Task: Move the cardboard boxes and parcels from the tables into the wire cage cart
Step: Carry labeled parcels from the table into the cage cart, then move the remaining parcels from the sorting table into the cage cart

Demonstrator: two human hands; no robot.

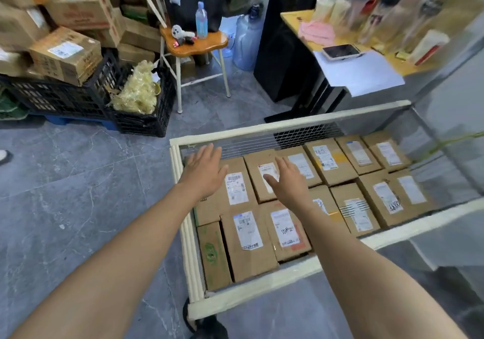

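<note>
Head view: a wire cage cart (186,236) is seen from above, packed with labelled cardboard boxes (246,236) laid flat. The left hand (203,172) and right hand (289,181) are held over the far-left boxes, fingers spread, nothing gripped. The boxes are judged stiff and fairly light, best taken by opposite sides. Beyond, a chair (193,41), black crates (60,95) and a desk (366,58) are crowded close.

Even, bright indoor light, soft shadows only. Motion blur smears the top right, worst on the bottles (387,6); centre stays fairly sharp. Wide-angle lens bends the edges, faint glare on floor (78,181).
</note>
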